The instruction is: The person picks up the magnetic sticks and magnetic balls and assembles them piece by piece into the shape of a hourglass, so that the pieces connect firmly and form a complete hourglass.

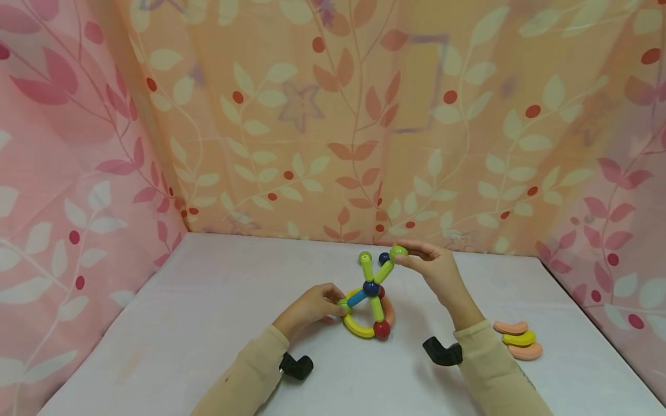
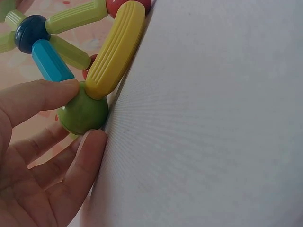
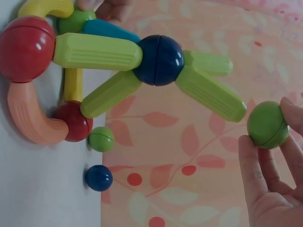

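A magnetic stick-and-ball structure stands on the table, its ring base made of yellow and peach curved sticks, red balls and a green ball (image 2: pixel 83 111). My left hand (image 1: pixel 317 303) pinches that base green ball between thumb and fingers. From the base, light green sticks and a blue stick (image 1: pixel 356 298) rise to a navy ball (image 3: pixel 158 60), and two more light green sticks spread upward from it. My right hand (image 1: pixel 434 271) holds another green ball (image 3: pixel 268 124) in its fingertips, right by the end of one upper light green stick (image 3: pixel 213 97).
Behind the structure lie a loose green ball (image 3: pixel 101 139) and a loose navy ball (image 3: pixel 99 178). Peach and yellow curved sticks (image 1: pixel 519 338) lie beside my right forearm. Patterned curtains (image 1: pixel 333 115) enclose the white table (image 1: pixel 182 323) at the back and sides.
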`<state>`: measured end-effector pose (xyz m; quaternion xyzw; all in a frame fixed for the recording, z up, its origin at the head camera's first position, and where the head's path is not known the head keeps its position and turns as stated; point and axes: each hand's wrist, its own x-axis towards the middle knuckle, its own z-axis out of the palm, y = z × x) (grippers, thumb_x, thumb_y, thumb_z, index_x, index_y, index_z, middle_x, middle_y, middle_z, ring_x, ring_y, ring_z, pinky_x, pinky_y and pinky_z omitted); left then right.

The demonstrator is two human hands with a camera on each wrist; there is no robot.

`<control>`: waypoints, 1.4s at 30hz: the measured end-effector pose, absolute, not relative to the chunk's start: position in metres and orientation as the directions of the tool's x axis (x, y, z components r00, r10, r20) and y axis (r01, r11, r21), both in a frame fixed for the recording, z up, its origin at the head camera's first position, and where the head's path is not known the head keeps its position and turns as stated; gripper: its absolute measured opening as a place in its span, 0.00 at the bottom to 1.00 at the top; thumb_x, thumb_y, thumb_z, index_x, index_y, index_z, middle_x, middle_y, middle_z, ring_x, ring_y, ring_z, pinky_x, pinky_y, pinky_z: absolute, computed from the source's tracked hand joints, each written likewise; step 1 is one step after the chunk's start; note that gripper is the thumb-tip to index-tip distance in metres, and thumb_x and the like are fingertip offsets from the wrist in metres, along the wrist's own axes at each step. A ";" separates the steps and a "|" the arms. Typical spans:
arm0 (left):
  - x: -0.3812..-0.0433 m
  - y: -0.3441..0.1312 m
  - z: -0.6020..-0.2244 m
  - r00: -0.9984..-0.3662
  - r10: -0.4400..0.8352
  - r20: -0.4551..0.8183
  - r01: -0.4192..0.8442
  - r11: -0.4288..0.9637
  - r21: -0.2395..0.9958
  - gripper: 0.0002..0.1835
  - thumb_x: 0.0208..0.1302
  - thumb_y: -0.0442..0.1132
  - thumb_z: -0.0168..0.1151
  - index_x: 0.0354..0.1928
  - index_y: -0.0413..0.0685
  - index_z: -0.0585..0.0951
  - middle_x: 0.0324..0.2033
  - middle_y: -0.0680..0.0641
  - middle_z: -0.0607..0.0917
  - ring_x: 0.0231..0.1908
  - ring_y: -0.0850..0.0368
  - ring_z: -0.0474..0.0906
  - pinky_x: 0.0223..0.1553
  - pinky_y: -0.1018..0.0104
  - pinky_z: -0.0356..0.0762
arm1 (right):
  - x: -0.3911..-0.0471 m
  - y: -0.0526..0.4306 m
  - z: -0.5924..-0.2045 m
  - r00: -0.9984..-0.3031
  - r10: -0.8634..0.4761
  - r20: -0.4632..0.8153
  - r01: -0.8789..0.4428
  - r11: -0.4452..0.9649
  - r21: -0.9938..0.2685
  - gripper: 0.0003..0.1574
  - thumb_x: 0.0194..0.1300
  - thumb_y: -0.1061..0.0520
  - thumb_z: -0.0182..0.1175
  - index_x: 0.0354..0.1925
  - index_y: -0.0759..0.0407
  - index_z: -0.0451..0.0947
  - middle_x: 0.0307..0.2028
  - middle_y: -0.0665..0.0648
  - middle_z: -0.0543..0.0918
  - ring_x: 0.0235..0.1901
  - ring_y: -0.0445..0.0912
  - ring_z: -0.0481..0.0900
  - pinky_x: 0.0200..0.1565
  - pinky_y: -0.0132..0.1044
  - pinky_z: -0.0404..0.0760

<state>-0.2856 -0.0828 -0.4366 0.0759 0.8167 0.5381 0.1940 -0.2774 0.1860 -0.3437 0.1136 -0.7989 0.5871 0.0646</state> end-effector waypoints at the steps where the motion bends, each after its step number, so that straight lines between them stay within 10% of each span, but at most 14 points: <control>1: -0.285 -0.083 -0.436 -0.914 0.330 -0.236 -0.086 0.410 0.908 0.15 0.59 0.37 0.72 0.46 0.44 0.81 0.43 0.46 0.82 0.40 0.56 0.80 0.41 0.62 0.86 | -0.277 0.185 -0.344 -0.965 -0.111 0.238 -0.261 0.296 -0.919 0.30 0.61 0.49 0.70 0.58 0.60 0.80 0.44 0.39 0.86 0.51 0.37 0.80 0.56 0.33 0.79; 7: -0.284 -0.081 -0.435 -0.914 0.331 -0.233 -0.086 0.403 0.911 0.15 0.59 0.37 0.72 0.47 0.43 0.80 0.44 0.45 0.82 0.41 0.56 0.80 0.41 0.62 0.86 | -0.275 0.182 -0.344 -0.961 -0.122 0.248 -0.275 0.329 -0.904 0.30 0.62 0.49 0.70 0.59 0.60 0.80 0.49 0.47 0.85 0.53 0.36 0.76 0.60 0.45 0.76; 16: -0.286 -0.080 -0.437 -0.911 0.342 -0.229 -0.080 0.400 0.913 0.15 0.59 0.37 0.72 0.46 0.43 0.80 0.44 0.46 0.82 0.40 0.56 0.80 0.39 0.64 0.85 | -0.272 0.186 -0.349 -0.973 -0.107 0.204 -0.226 0.281 -0.933 0.33 0.63 0.48 0.69 0.62 0.59 0.77 0.55 0.51 0.84 0.53 0.33 0.79 0.54 0.25 0.78; 24: -0.293 -0.088 -0.427 -0.885 0.387 -0.259 -0.074 0.434 0.898 0.19 0.58 0.37 0.72 0.51 0.41 0.80 0.45 0.45 0.83 0.41 0.56 0.81 0.43 0.61 0.86 | -0.267 0.182 -0.352 -0.981 -0.088 0.171 -0.187 0.225 -0.956 0.33 0.63 0.47 0.68 0.63 0.58 0.76 0.50 0.46 0.84 0.50 0.37 0.82 0.53 0.25 0.80; 42: -0.389 -0.064 -0.423 -0.966 0.242 -0.094 -0.027 0.265 0.964 0.31 0.64 0.41 0.68 0.67 0.43 0.71 0.64 0.42 0.76 0.60 0.45 0.77 0.62 0.53 0.77 | -0.263 0.176 -0.356 -0.990 -0.048 0.136 -0.143 0.189 -0.972 0.33 0.65 0.46 0.67 0.64 0.56 0.75 0.50 0.46 0.84 0.50 0.36 0.82 0.55 0.27 0.80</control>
